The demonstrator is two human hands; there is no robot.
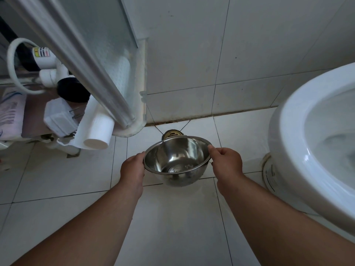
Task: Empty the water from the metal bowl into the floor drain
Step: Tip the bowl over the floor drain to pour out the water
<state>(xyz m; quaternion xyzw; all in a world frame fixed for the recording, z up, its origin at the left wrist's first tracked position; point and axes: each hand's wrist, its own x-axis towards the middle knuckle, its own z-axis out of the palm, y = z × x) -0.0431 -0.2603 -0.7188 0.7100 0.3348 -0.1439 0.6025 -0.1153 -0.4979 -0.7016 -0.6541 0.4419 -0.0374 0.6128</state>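
Note:
A shiny metal bowl (176, 160) hangs above the white tiled floor, held level between both hands. My left hand (132, 167) grips its left rim and my right hand (225, 162) pinches its right rim. Any water inside is hard to tell from the reflections. The round floor drain (172, 133) lies just beyond the bowl's far rim, near the wall, and the bowl hides its near half.
A white toilet (315, 143) fills the right side. On the left stand a glass shower door with a metal frame (107, 77), a white pipe (98, 135), a plug adapter (59, 118) and hoses. White tiled floor (172, 217) spreads below my arms.

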